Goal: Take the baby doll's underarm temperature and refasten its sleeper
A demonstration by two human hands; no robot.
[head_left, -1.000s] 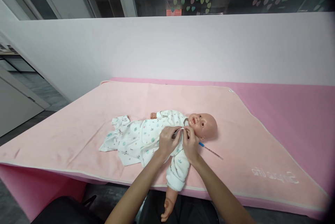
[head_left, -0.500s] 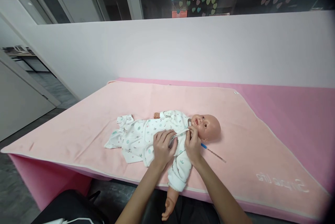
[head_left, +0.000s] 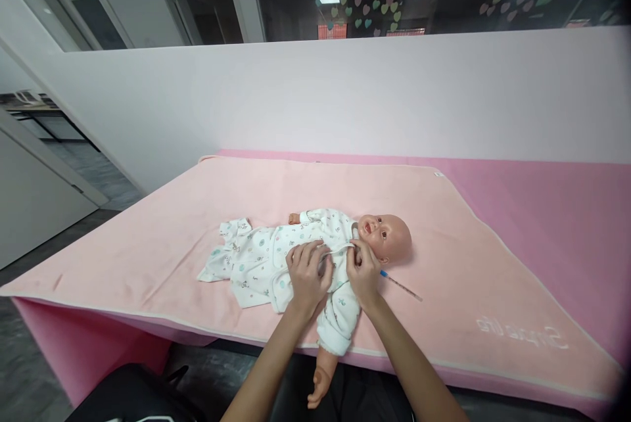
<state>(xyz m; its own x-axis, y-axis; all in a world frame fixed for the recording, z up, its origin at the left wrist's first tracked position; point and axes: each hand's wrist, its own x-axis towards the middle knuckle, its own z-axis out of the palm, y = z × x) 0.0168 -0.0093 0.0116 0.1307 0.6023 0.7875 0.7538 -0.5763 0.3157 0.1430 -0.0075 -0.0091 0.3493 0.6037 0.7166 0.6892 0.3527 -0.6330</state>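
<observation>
A baby doll (head_left: 389,236) lies on its back, head to the right, dressed in a white printed baby outfit (head_left: 261,251). My right hand (head_left: 363,274) pinches the outfit's front edge just below the doll's chin. Farther down the chest, my left hand (head_left: 306,274) curls its fingers over the same edge, which stretches as a pale band between both hands. My fingertips partly hide the fabric there. Right of my right hand lies a thin glass-like stick with a blue end (head_left: 401,285), looking like a thermometer. One doll arm (head_left: 323,376) hangs over the table's near edge.
A peach blanket (head_left: 458,244) with raised lettering covers much of the pink tabletop (head_left: 552,205). Behind it rises a white wall (head_left: 345,93) with a dark window above. A black chair (head_left: 133,396) stands at the lower left, beside the table's front edge.
The view has shifted slightly. Both hands stay at the outfit's front edge, with only small finger movement, and the doll lies as before.
</observation>
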